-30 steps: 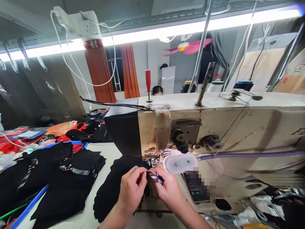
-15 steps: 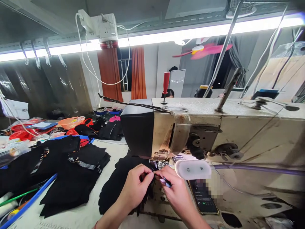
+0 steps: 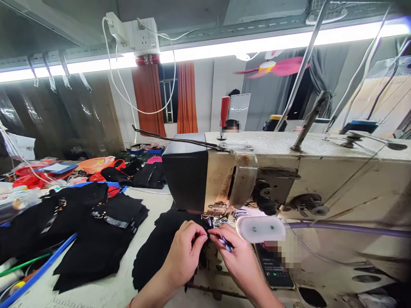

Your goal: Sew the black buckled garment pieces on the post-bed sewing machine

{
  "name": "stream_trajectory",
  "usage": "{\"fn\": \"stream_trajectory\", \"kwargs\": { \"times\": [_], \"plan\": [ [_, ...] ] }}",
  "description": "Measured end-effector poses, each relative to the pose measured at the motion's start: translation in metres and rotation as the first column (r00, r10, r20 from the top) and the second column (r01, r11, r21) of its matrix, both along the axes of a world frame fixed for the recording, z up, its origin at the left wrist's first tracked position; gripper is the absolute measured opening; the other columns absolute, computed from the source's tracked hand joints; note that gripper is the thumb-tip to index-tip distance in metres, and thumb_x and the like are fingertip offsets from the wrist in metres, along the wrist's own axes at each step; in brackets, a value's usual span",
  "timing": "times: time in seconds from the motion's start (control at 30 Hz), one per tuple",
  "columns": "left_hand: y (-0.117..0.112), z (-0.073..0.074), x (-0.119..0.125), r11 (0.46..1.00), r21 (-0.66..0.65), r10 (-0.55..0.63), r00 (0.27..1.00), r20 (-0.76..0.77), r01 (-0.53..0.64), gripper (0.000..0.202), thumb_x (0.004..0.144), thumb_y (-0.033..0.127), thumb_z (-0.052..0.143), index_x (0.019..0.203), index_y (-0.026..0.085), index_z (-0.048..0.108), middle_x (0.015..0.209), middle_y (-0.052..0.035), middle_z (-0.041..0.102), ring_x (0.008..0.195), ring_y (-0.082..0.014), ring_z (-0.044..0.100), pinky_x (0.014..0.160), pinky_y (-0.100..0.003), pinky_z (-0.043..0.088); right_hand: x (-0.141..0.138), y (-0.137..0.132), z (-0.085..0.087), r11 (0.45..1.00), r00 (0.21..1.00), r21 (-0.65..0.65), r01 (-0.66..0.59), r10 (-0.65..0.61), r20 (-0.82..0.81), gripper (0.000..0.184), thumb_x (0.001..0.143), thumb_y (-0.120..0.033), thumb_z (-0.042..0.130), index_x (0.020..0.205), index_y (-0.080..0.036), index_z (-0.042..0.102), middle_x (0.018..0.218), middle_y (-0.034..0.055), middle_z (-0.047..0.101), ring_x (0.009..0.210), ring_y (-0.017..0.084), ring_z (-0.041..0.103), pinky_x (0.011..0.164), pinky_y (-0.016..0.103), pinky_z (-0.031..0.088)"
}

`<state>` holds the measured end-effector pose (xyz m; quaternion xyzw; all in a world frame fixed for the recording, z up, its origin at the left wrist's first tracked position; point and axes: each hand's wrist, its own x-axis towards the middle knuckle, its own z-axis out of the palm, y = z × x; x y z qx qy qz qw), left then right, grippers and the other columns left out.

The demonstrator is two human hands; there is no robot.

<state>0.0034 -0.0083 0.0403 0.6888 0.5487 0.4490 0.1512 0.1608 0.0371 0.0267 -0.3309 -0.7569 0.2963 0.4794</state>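
Observation:
My left hand point(image 3: 184, 252) and my right hand point(image 3: 237, 254) meet just below the needle area of a worn cream sewing machine point(image 3: 289, 179). Both hands are closed in a pinch on a small dark piece at the presser foot point(image 3: 210, 222). In my right fingers a small blue-handled tool point(image 3: 226, 244) shows. A black fabric piece point(image 3: 157, 248) lies under my left hand on the machine bed.
A white oval lamp point(image 3: 260, 229) on a purple gooseneck hangs right of my hands, above a phone point(image 3: 274, 267). Stacks of black garments with buckles point(image 3: 96, 231) cover the table to the left. A red-handled screwdriver point(image 3: 224, 115) stands on the machine; another person's head shows behind it.
The view shifted left and down a second ago, then held. My hands stayed pinched together under the needle, with only slight finger movement.

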Motion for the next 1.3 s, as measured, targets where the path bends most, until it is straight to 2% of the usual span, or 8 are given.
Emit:
{"fn": "stream_trajectory", "kwargs": {
  "times": [0.23, 0.43, 0.7, 0.77, 0.93, 1.03, 1.17, 1.3],
  "plan": [
    [0.001, -0.009, 0.003, 0.994, 0.103, 0.052, 0.992, -0.113, -0.040, 0.014, 0.091, 0.010, 0.047, 0.085, 0.019, 0.056, 0.086, -0.0031, 0.061, 0.082, -0.0188, 0.054, 0.074, -0.031, 0.043, 0.000, -0.001, 0.002, 1.000, 0.999, -0.021, -0.016, 0.015, -0.040, 0.018, 0.088, -0.029, 0.056, 0.082, -0.018, 0.070, 0.075, 0.0049, 0.067, 0.074, 0.020, 0.064, 0.069, 0.029, 0.051],
    [0.000, -0.006, 0.006, 0.980, 0.191, 0.095, 0.983, -0.155, -0.064, 0.014, 0.088, 0.008, 0.048, 0.081, 0.018, 0.055, 0.080, -0.0029, 0.061, 0.077, -0.0180, 0.053, 0.070, -0.029, 0.043, -0.003, -0.002, 0.002, 1.000, 0.999, -0.018, -0.016, 0.015, -0.045, 0.020, 0.089, -0.029, 0.054, 0.081, -0.020, 0.069, 0.075, 0.0038, 0.066, 0.072, 0.020, 0.063, 0.068, 0.028, 0.050],
    [0.001, -0.008, 0.012, 0.916, 0.370, 0.211, 0.971, -0.112, -0.157, 0.015, 0.078, 0.007, 0.058, 0.068, 0.019, 0.057, 0.067, 0.0019, 0.064, 0.067, -0.0154, 0.054, 0.068, -0.029, 0.036, -0.002, -0.003, 0.001, 0.999, 0.997, 0.025, -0.026, 0.027, -0.077, 0.018, 0.089, -0.025, 0.055, 0.083, -0.019, 0.070, 0.074, 0.0024, 0.067, 0.071, 0.017, 0.064, 0.066, 0.024, 0.051],
    [0.002, -0.008, 0.014, 0.900, 0.398, 0.232, 0.967, -0.100, -0.175, 0.015, 0.076, 0.007, 0.058, 0.067, 0.019, 0.058, 0.066, 0.0017, 0.064, 0.067, -0.0155, 0.054, 0.065, -0.029, 0.035, 0.000, -0.005, -0.002, 0.998, 0.996, 0.052, 0.020, -0.015, -0.092, 0.017, 0.089, -0.025, 0.055, 0.085, -0.019, 0.070, 0.076, 0.0037, 0.070, 0.072, 0.018, 0.066, 0.067, 0.024, 0.052],
    [0.001, -0.010, 0.017, 0.854, 0.490, 0.266, 0.956, -0.126, -0.173, 0.016, 0.077, 0.005, 0.056, 0.068, 0.018, 0.058, 0.066, 0.0009, 0.063, 0.065, -0.0145, 0.053, 0.064, -0.028, 0.036, 0.002, -0.025, -0.014, 0.963, 0.955, 0.089, 0.254, -0.235, -0.181, 0.011, 0.088, -0.026, 0.059, 0.088, -0.021, 0.068, 0.076, 0.0033, 0.069, 0.063, 0.017, 0.064, 0.060, 0.024, 0.050],
    [-0.003, -0.012, 0.018, 0.818, 0.560, 0.288, 0.937, -0.199, -0.133, 0.016, 0.079, 0.004, 0.056, 0.070, 0.017, 0.057, 0.066, 0.0002, 0.062, 0.064, -0.0140, 0.052, 0.064, -0.029, 0.036, 0.000, -0.038, -0.018, 0.985, 0.971, 0.039, 0.171, -0.161, -0.177, 0.011, 0.089, -0.022, 0.057, 0.089, -0.022, 0.068, 0.078, 0.0025, 0.066, 0.067, 0.016, 0.063, 0.061, 0.023, 0.051],
    [-0.010, -0.017, 0.019, 0.821, 0.571, 0.260, 0.912, -0.318, -0.035, 0.013, 0.084, 0.006, 0.056, 0.077, 0.016, 0.060, 0.070, -0.0020, 0.063, 0.067, -0.0152, 0.051, 0.067, -0.032, 0.036, -0.004, -0.044, -0.016, 0.990, 0.965, -0.070, 0.123, -0.136, -0.226, 0.013, 0.088, -0.024, 0.058, 0.087, -0.022, 0.072, 0.081, 0.0048, 0.070, 0.074, 0.018, 0.066, 0.067, 0.024, 0.054],
    [-0.011, -0.021, 0.017, 0.751, 0.658, 0.241, 0.906, -0.348, 0.053, 0.010, 0.084, 0.008, 0.059, 0.092, 0.013, 0.064, 0.075, -0.0046, 0.065, 0.071, -0.0163, 0.053, 0.067, -0.033, 0.037, -0.005, -0.046, -0.011, 0.943, 0.933, -0.312, 0.114, -0.210, -0.294, 0.017, 0.082, -0.033, 0.064, 0.077, -0.020, 0.074, 0.073, 0.0050, 0.069, 0.071, 0.021, 0.066, 0.066, 0.028, 0.054]
  ]
}}
